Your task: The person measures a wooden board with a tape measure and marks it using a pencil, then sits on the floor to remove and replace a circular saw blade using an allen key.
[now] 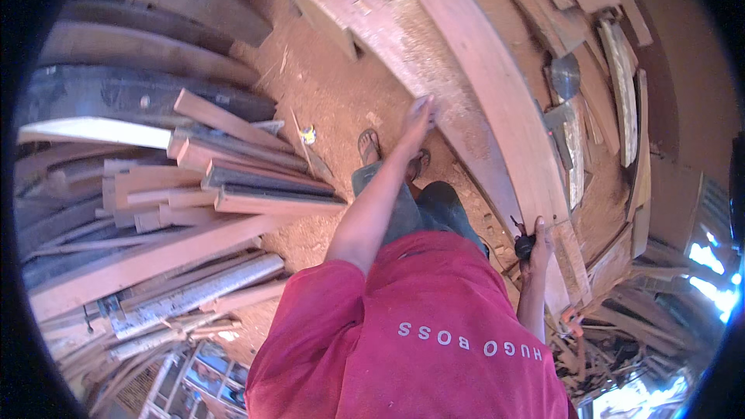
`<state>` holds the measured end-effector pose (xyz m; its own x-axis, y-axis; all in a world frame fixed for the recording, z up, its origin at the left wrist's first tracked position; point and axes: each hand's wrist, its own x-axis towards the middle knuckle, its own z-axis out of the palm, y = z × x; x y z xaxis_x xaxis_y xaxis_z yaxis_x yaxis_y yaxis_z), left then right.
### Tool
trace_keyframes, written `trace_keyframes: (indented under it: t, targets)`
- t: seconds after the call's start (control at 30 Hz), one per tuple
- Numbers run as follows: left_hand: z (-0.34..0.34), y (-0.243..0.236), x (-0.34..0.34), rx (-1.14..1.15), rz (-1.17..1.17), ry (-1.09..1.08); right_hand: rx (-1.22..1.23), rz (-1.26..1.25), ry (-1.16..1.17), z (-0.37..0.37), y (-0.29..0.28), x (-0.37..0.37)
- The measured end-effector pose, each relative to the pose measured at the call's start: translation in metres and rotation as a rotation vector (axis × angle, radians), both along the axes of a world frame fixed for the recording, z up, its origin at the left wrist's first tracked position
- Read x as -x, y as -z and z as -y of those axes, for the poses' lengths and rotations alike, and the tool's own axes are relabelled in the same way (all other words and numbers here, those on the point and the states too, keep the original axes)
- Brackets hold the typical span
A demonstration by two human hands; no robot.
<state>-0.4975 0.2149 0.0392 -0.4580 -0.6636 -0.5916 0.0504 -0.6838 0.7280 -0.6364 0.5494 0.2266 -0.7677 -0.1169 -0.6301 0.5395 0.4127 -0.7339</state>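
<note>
A long reddish plank (497, 85) lies lengthwise over a wide board (479, 143) strewn with sawdust. My right hand (538, 247) is at the plank's near end, its thumb on the wood and its other fingers mostly hidden. Beside that hand is a small black object (525, 247) whose kind I cannot make out. My left hand (420, 115) reaches forward to the board's left edge, left of the plank. Its fingers are curled together, and what they hold, if anything, is too small to tell.
Stacked timber pieces (256, 178) rise on the left, with a long beam (171, 260) below. A round grey disc (565, 76) stands right of the plank, near rough slabs (618, 93). Scrap wood (652, 318) heaps at lower right. Sawdust covers the ground (318, 101) around my feet.
</note>
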Motion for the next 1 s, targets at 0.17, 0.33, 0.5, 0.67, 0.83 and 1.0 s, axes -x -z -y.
trace_keyframes:
  t: [0.17,0.33,0.5,0.67,0.83,1.0]
  targets:
    - [0.025,-0.040,0.125,-0.377,-0.279,-0.071,-0.048,-0.160,-0.083,-0.004,0.005,-0.008]
    - [0.002,-0.045,0.123,-0.084,-0.131,-0.285,-0.035,-0.213,-0.140,-0.025,0.036,-0.013]
    - [-0.001,-0.040,0.059,-0.064,0.289,-0.318,-0.058,0.075,-0.235,-0.041,0.071,-0.020]
    - [0.045,-0.030,0.022,0.081,0.433,-0.424,-0.100,0.139,-0.418,0.013,0.095,-0.029]
    - [0.131,-0.015,-0.005,0.082,0.377,-0.443,-0.184,0.101,-0.579,0.110,0.100,-0.044]
    - [0.241,-0.001,-0.021,0.282,0.431,-0.464,-0.163,0.143,-0.571,0.221,0.116,-0.062]
